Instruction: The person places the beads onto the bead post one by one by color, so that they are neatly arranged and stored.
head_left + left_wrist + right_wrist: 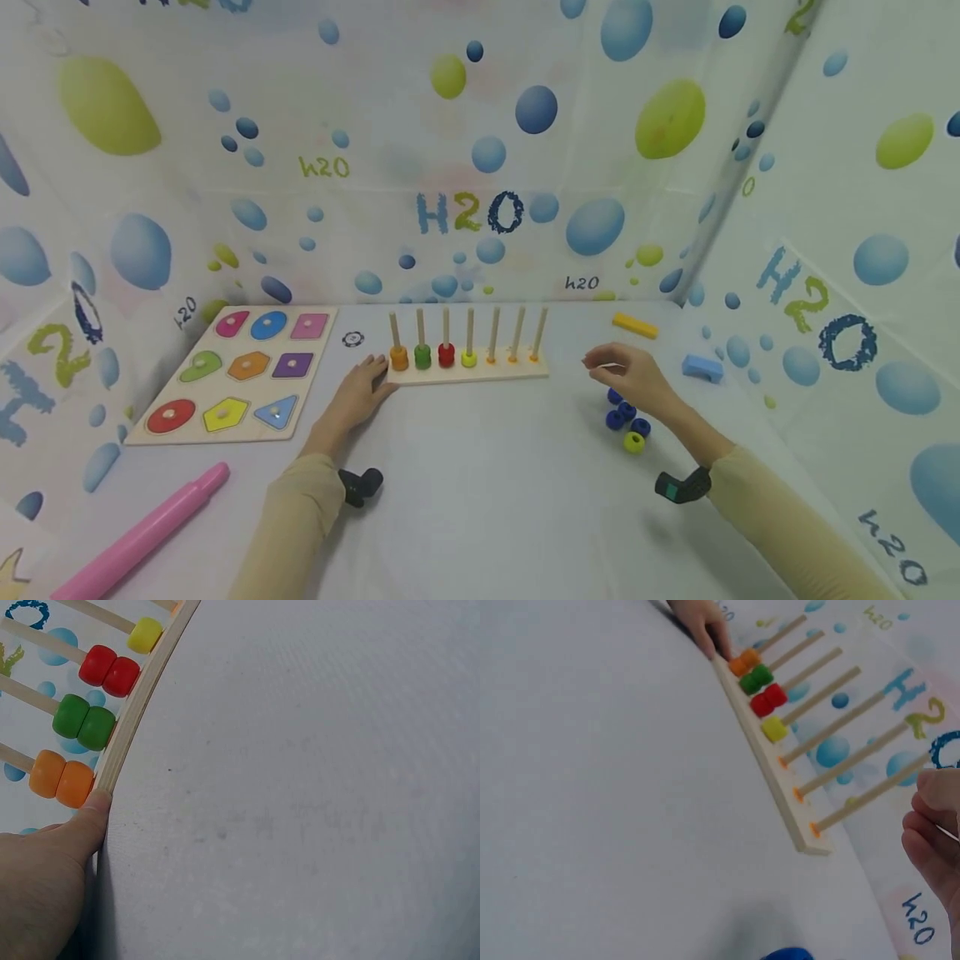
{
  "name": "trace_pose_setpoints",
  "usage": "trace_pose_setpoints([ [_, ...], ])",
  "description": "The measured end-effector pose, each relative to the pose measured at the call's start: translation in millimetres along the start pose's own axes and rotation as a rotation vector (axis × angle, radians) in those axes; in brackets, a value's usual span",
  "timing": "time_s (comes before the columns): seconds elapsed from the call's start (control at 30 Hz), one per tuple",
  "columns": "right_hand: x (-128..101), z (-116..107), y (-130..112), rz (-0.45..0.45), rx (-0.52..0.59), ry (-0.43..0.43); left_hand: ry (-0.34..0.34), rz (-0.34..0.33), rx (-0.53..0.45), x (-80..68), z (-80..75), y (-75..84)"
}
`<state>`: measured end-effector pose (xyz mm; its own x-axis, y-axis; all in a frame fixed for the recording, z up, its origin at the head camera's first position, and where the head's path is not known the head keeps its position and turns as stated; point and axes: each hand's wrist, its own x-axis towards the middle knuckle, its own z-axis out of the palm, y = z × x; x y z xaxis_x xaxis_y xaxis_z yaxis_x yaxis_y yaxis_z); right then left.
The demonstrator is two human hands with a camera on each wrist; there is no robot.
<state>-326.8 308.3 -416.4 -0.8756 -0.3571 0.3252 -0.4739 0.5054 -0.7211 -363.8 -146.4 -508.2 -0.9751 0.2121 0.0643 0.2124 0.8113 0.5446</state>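
A wooden peg stand [468, 375] with a row of upright pegs is on the table. My left hand [360, 390] grips its left end, the thumb [94, 814] on the base's front edge. Two orange beads [62, 780], two green beads [84, 722], two red beads [109, 671] and one yellow bead [145, 635] sit on the left pegs. The three right pegs carry no beads. Right of the stand, my right hand [630, 377] hovers with loosely bent fingers and nothing visible between them. Several blue beads [615, 419] and a loose yellow bead [634, 442] lie just below it.
A shape puzzle board [247, 390] lies at the left, with a pink tube [142, 533] in front of it. Behind my right hand lie a yellow block [635, 325] and a light-blue block [702, 367]. A patterned curtain [390, 125] borders the table's back and sides.
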Motion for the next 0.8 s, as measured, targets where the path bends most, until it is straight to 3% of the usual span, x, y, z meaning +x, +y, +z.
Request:
trace_pose_setpoints([
  [0.13, -21, -2, 24, 0.049, -0.011, -0.019, -0.008, -0.006, 0.007, 2.0, 0.4, -1.9],
  [0.37, -52, -5, 42, 0.072, 0.008, -0.035, -0.002, 0.007, 0.004, 2.7, 0.0, -1.3],
  [0.53, -69, -9, 46, 0.107, -0.077, -0.053, 0.006, 0.014, 0.009, 2.4, -0.4, -1.2],
  [0.8, -82, -17, 46, 0.043, -0.217, -0.134, 0.003, 0.002, 0.007, 1.4, 0.2, -0.9],
])
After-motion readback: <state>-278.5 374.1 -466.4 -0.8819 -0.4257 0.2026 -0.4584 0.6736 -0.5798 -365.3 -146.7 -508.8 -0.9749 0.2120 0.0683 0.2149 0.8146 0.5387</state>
